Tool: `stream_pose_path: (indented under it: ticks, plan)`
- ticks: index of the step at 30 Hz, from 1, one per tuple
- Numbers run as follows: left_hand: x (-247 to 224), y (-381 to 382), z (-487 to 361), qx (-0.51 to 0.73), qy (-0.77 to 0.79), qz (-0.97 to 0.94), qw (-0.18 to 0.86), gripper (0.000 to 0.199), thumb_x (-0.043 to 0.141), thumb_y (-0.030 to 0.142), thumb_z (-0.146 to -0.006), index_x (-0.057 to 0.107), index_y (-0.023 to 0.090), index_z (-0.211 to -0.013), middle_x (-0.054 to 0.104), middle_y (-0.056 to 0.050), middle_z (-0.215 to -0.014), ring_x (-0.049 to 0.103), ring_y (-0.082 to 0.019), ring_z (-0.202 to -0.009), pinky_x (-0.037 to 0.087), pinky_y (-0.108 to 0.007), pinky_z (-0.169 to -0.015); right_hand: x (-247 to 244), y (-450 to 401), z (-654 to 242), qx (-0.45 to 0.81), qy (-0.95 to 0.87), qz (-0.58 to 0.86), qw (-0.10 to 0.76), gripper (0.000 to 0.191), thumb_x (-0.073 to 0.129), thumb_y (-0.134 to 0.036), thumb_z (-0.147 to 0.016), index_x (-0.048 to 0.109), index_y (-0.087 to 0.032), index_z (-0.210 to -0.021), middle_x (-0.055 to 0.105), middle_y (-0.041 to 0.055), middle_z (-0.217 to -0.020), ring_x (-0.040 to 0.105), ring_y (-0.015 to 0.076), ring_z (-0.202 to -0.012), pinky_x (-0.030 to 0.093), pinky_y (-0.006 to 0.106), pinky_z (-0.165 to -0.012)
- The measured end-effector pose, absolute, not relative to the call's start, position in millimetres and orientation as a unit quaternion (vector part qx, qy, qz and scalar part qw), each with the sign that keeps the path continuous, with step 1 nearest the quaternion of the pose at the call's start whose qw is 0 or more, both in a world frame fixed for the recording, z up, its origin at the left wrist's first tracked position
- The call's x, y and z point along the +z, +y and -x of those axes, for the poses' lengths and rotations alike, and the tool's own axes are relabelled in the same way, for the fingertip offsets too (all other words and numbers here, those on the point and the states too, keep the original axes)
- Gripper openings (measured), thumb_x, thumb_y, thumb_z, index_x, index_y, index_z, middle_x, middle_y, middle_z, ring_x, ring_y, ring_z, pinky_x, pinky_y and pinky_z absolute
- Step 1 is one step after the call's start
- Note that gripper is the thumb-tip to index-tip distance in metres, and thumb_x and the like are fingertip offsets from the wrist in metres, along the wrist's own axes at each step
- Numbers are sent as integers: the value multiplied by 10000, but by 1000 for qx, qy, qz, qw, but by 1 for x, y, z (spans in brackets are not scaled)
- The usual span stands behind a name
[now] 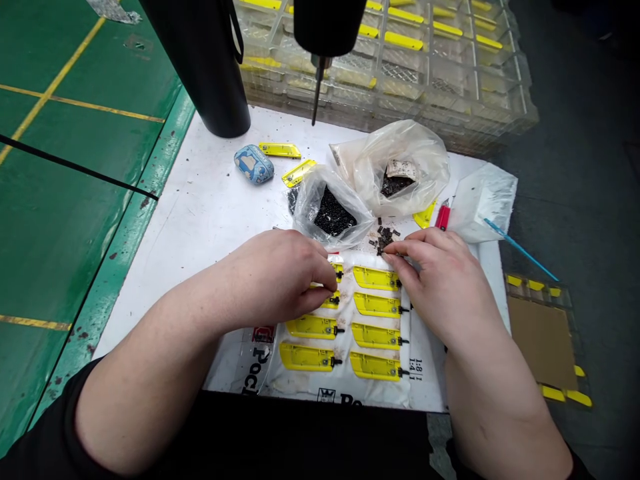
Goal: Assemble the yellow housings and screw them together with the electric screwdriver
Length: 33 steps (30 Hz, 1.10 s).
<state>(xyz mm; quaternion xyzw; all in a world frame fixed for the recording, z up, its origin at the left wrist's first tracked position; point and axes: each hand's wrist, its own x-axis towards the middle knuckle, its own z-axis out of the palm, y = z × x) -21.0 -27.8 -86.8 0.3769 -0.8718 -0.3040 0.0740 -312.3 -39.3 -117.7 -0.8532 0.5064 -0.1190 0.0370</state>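
The left hand [280, 277] curls over the yellow plastic parts [307, 327], its hold hidden. The right hand [430, 280] pinches beside small black pieces [385, 240], piled within reach of the parts, which lie in rows on a white printed bag [240, 373].

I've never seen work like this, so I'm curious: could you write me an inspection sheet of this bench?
Surface: white board beside a green surface.
Job's things: yellow plastic pieces in rows on a printed bag; small black parts lying loose.
Clutter: blue case, red-handled cutter, two clear bags.
Hands: left hand at the yellow pieces, right hand at the black parts.
Cables: perhaps one thin black cord.
Surroundings: clear trays, black cylinder.
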Motion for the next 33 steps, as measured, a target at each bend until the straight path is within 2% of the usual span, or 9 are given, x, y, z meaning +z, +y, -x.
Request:
stream_pose_path:
  ticks: [5,10,12,14,18,23,28,33]
  plan:
    - [-91,-27,20,-301,-875,-360,123,196,677,238,-973,869,272,-973,800,9,-938,706,-109,-800,463,-238,-687,-116,-40,312,-121,501,856,38,134,708,-268,-1040,821,-196,-1040,708,82,-1021,631,280,-976,531,461,-907]
    - [-83,-24,16,-209,-820,-407,343,214,648,283,-1047,844,209,-1091,779,-22,-890,666,-88,-734,489,-231,-693,-108,-37,312,-142,486,861,32,124,703,-259,-1049,804,-187,-1053,703,85,-1013,635,282,-983,533,458,-909]
    - [-78,-18,13,-162,-789,-451,385,175,688,273,-1028,832,202,-1098,784,-22,-897,664,-86,-736,517,-232,-727,-103,-32,310,-163,475,864,38,115,700,-249,-1054,796,-185,-1054,697,79,-1015,642,269,-992,534,441,-906]
    - [-76,-7,11,-152,-774,-481,382,140,716,258,-1009,824,205,-1082,766,-12,-859,656,-84,-724,523,-232,-725,-97,-25,306,-183,456,869,65,104,697,-238,-1062,787,-188,-1066,695,69,-1037,655,242,-996,535,408,-894]
    - [-92,27,11,-213,-771,-470,374,107,723,184,-977,797,168,-1053,715,-18,-826,626,-77,-704,502,-216,-655,-88,-6,296,-190,395,885,159,91,697,-220,-1070,774,-215,-1118,701,53,-1105,655,202,-1025,527,367,-887]
    - [-117,55,14,-207,-812,-420,349,129,752,180,-936,770,190,-1063,729,-57,-987,672,-103,-844,545,-236,-737,-88,13,282,-144,329,896,260,145,639,-217,-1106,784,-215,-1098,702,33,-1055,605,196,-1012,489,396,-918]
    - [-124,50,13,-186,-871,-356,282,62,750,269,-953,747,208,-963,711,-53,-998,577,-136,-836,498,-304,-749,-92,23,275,-114,325,903,257,128,675,-175,-1066,796,-195,-1030,677,43,-1001,570,224,-975,457,424,-906]
    - [-126,47,12,-168,-893,-337,249,121,734,320,-976,757,220,-912,657,-42,-874,488,-167,-819,421,-352,-732,-95,26,271,-96,333,906,241,112,688,-178,-1053,783,-187,-995,672,38,-1015,570,233,-980,442,429,-902]
